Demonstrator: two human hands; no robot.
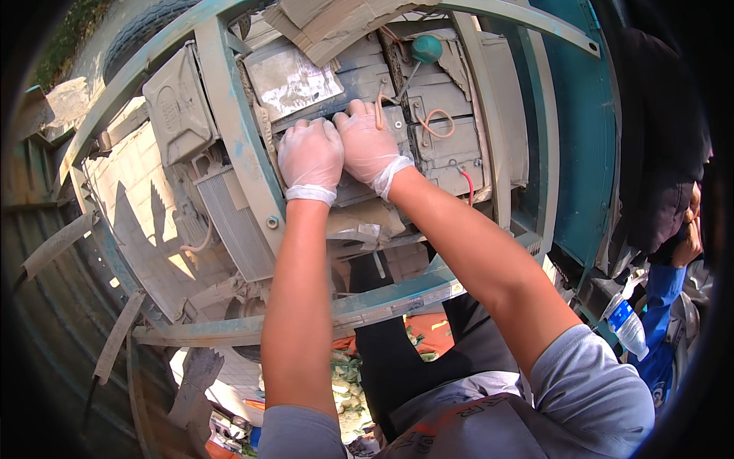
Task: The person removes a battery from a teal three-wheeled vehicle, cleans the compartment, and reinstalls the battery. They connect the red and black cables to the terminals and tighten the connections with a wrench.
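Dusty grey-black batteries [447,138] sit packed together inside a metal frame. My left hand [312,159], in a thin whitish glove, curls its fingers over the far edge of a battery in the middle. Beside it, nearly touching, my right hand [368,145] wears the same kind of glove and has its fingers bent over that same edge. The fingertips of both are hidden. The gripped battery [353,190] shows partly below my palms. An orange wire [380,107] with a bare terminal end stands right by my right hand.
Teal-grey frame bars [248,145] cross on both sides and in front of me. A tool with a round green handle [427,50] lies among the batteries. Cardboard [329,27] rests at the far side. Right of me are a person's hand [688,241] and a plastic bottle [628,330].
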